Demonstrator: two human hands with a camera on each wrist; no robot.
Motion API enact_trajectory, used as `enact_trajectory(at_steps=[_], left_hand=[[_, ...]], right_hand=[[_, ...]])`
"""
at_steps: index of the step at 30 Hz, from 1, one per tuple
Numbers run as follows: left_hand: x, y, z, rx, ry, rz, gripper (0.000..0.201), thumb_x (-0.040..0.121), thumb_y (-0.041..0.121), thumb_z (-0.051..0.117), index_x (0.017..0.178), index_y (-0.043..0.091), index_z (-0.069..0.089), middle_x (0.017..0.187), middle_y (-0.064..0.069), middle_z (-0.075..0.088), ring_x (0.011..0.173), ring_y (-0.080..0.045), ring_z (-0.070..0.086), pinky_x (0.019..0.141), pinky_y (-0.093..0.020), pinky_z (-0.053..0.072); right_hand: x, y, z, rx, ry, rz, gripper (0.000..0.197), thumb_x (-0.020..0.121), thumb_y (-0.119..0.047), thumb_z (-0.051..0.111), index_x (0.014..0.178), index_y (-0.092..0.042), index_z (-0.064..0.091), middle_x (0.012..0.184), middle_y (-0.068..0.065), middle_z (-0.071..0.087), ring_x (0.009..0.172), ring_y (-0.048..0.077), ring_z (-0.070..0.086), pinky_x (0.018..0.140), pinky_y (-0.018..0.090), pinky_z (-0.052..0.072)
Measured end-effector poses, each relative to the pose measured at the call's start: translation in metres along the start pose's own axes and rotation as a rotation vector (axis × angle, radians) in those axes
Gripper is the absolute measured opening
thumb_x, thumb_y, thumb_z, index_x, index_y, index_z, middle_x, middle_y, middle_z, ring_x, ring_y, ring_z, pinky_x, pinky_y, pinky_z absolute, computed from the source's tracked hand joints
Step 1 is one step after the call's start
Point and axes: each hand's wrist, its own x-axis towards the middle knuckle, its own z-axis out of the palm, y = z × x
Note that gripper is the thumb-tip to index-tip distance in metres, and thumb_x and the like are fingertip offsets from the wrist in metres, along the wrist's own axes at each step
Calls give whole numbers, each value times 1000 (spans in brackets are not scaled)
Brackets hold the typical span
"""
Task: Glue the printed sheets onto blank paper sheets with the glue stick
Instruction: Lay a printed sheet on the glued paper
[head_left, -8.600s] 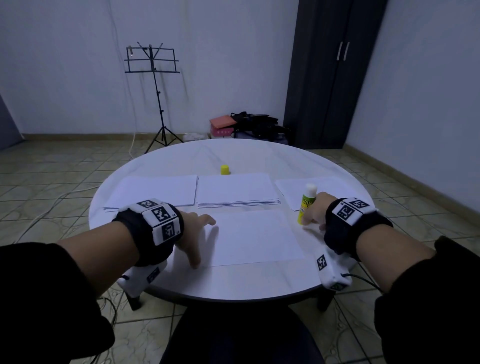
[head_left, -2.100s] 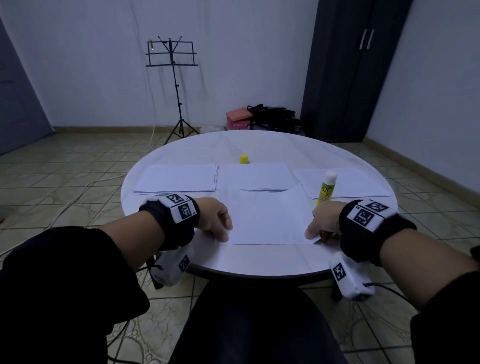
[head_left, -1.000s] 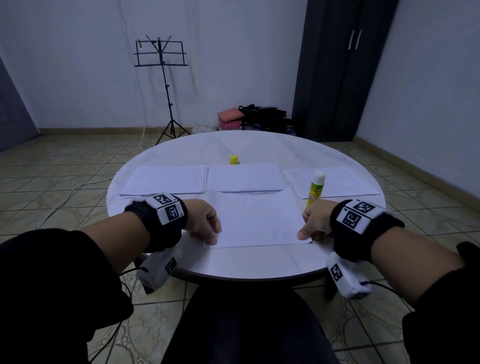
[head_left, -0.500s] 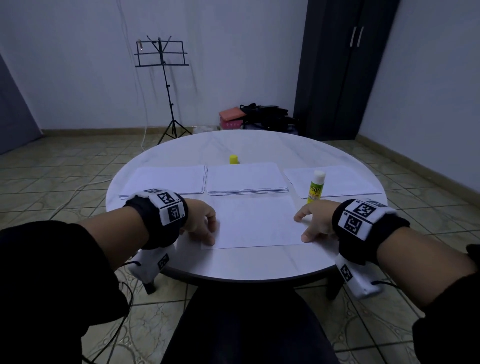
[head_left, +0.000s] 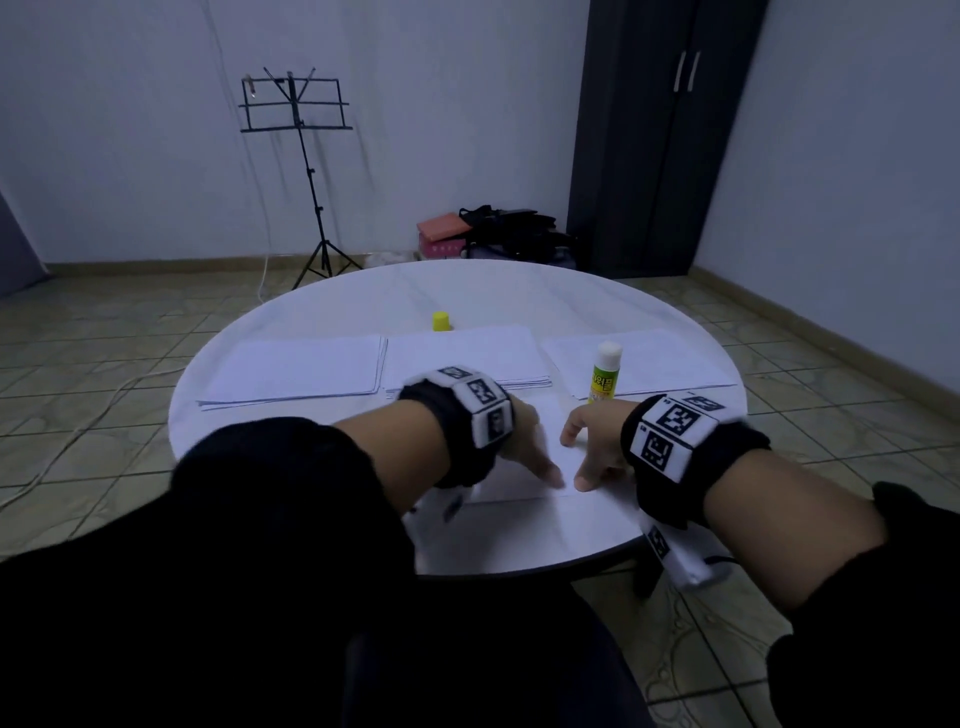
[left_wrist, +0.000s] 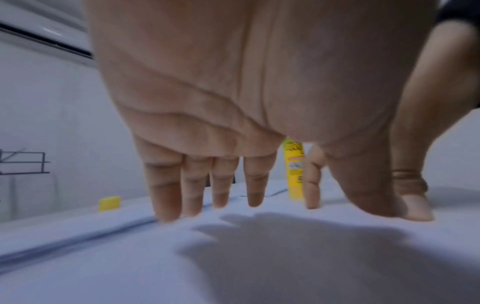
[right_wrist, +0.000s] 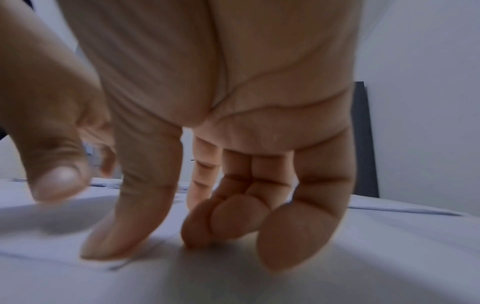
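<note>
A white sheet (head_left: 558, 441) lies at the near side of the round white table (head_left: 519, 540). My left hand (head_left: 524, 447) lies flat on it, and its straight fingers (left_wrist: 168, 207) press the paper (left_wrist: 285, 267). Right beside it, my right hand (head_left: 592, 447) touches the sheet's right part with its thumb and fingertips (right_wrist: 119, 242); it holds nothing. The uncapped glue stick (head_left: 602, 375) stands upright just beyond the right hand, and it also shows in the left wrist view as the yellow glue stick (left_wrist: 294, 174). Its yellow cap (head_left: 441, 321) sits further back.
Two paper stacks (head_left: 301, 369) (head_left: 467, 353) lie side by side across the table's middle, and a single sheet (head_left: 654, 358) lies at the right. Beyond the table stand a music stand (head_left: 296, 156), bags (head_left: 493, 234) and a dark wardrobe (head_left: 660, 130).
My left hand has slid from the sheet's left edge rightward across the paper until it is close to the right hand. The right hand has stayed near the right edge.
</note>
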Motion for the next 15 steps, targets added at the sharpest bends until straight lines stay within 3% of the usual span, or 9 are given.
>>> enact_trajectory(at_steps=[2,4,7,12,15], left_hand=[[5,13,6,-30,17,43,75,82,59,61,139,13,43,138,-7,49,126,-26,46,86,-30,33],[4,6,9,-40,-7,48,77,78,59,66,137,16,43,136,-6,50,123,-26,48,89,-31,35],[-6,-26,13,-5,-33,14,77,67,60,74,126,20,46,131,-4,54,116,-25,52,94,-34,41],[-37,-87,22,0,-41,-83,81,68,50,79,132,15,45,137,-2,49,123,-21,49,101,-28,38],[-49,-113,29,12,-43,-134,95,66,52,80,142,15,36,145,2,41,130,-19,43,108,-33,34]], right_hand=[[1,0,0,-26,-6,-5,64,78,-27,75,135,-19,47,79,-8,46,90,12,46,66,22,40],[0,-1,0,-53,-8,-6,63,79,-27,74,136,-18,47,103,-1,55,99,16,52,79,23,41],[0,-3,1,-98,4,-7,63,82,-28,72,138,-17,45,134,3,50,121,21,50,93,26,41],[-1,-5,0,-140,-18,0,62,84,-27,70,139,-16,44,141,2,45,126,20,46,97,25,39],[-3,-7,0,-157,-18,29,62,85,-27,69,140,-16,42,142,2,44,128,20,45,97,25,39]])
